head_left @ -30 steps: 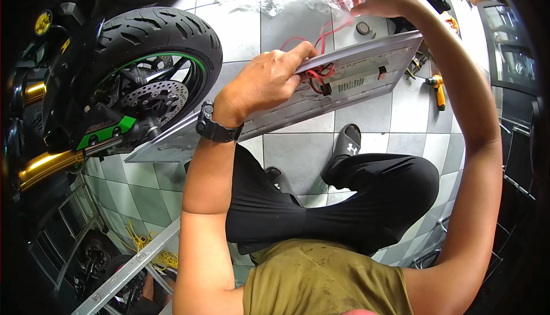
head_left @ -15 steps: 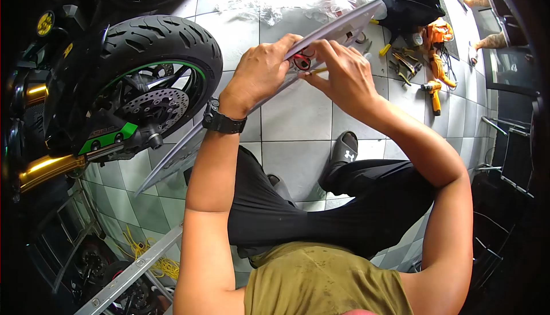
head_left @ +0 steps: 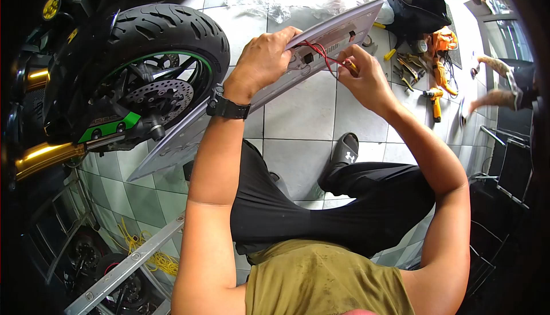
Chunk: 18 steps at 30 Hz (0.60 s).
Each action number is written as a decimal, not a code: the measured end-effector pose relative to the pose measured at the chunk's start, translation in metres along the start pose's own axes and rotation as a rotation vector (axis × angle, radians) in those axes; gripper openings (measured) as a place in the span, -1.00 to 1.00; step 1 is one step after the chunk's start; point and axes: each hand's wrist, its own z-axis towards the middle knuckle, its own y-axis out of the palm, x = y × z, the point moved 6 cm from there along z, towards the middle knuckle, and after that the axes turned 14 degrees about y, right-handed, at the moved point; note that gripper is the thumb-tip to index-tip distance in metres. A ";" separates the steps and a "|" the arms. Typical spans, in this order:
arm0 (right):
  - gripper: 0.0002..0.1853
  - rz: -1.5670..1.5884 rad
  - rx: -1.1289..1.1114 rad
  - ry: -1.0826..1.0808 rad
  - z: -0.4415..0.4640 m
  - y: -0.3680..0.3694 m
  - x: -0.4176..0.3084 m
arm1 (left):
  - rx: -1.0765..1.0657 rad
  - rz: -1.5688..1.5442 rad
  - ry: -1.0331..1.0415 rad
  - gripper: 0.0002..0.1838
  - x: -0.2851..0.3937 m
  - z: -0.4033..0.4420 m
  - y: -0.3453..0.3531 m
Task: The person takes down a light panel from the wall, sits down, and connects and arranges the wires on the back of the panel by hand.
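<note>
A long, light grey panel (head_left: 275, 91) is held tilted in front of me, its inner side facing me. My left hand (head_left: 262, 63), with a black watch on the wrist, grips its upper edge. Red and dark wires (head_left: 323, 52) come out beside that hand, near a small black part on the panel. My right hand (head_left: 366, 80) is closed on a small yellow-handled tool (head_left: 351, 67), and the wires run to its fingertips. Whether the fingers also pinch the wires is hard to make out.
A motorcycle wheel (head_left: 172, 74) stands close on the left. Pliers (head_left: 409, 71), an orange drill (head_left: 435, 103) and a black bag (head_left: 418, 8) lie at the right. Another person's legs (head_left: 495, 85) show at the far right. A metal ladder (head_left: 129, 263) is at lower left.
My right hand has moved from the far side of the panel to its inner side, drawing the wires out to the right. The other person's legs have come further into view.
</note>
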 end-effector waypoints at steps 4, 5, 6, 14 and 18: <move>-0.78 -0.214 0.282 -0.535 -0.012 -0.009 -0.022 | -0.028 -0.004 -0.032 -0.62 -0.007 0.001 0.002; -0.78 -0.215 0.281 -0.536 -0.014 -0.012 -0.024 | -0.022 -0.001 -0.028 -0.62 -0.009 0.001 0.002; -0.81 -0.134 0.205 -0.394 -0.015 -0.017 -0.028 | -0.015 0.001 -0.023 -0.62 -0.010 0.002 0.002; -0.75 -0.174 0.081 -0.223 0.005 -0.007 0.002 | -0.035 0.008 -0.038 -0.62 -0.012 0.002 0.006; -0.74 -0.341 0.205 -0.355 -0.004 -0.007 -0.010 | -0.040 0.007 -0.035 -0.62 -0.012 0.003 0.006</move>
